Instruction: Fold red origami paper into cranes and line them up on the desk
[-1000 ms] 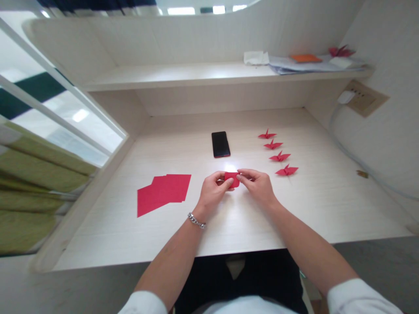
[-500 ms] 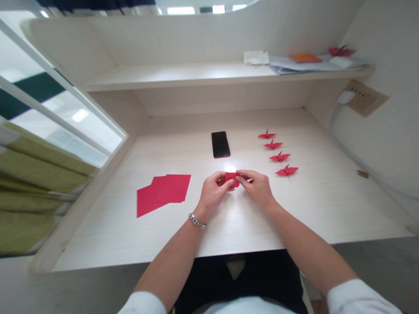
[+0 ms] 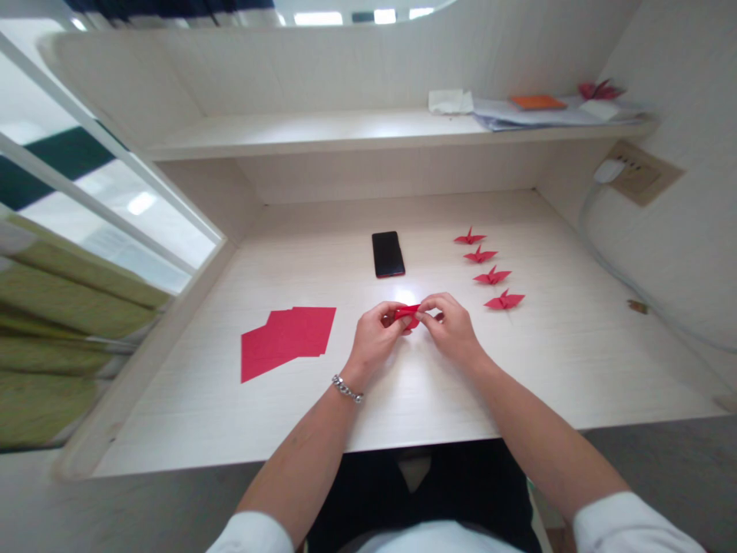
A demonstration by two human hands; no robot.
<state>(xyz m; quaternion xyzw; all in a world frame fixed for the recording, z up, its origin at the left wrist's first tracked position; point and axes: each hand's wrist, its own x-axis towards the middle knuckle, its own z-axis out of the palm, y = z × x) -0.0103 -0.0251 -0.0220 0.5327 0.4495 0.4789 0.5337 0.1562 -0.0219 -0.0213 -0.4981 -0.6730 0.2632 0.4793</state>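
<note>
A small piece of folded red paper point(image 3: 408, 313) is held between my two hands, above the middle of the desk near its front. My left hand point(image 3: 377, 332) pinches its left side, thumb in front and fingers behind. At its upper right edge, the thumb and fingertips of my right hand point(image 3: 447, 322) grip the paper, and a flap there stands folded over. The fingers partly cover the paper, so its full shape is hidden. Several red paper cranes point(image 3: 504, 301) stand in a slanting row to the right of my right hand.
Flat red paper sheets point(image 3: 288, 336) overlap on the desk at the left. A black phone point(image 3: 388, 254) lies beyond my hands. Above the desk runs a shelf point(image 3: 322, 130) with papers point(image 3: 500, 114) and an orange pad point(image 3: 539, 102). A white cable point(image 3: 610, 269) hangs at the right wall.
The upper part of the red paper has been folded or tilted, so less of its flat face shows. My right hand has risen slightly with the edge; my left hand stays put.
</note>
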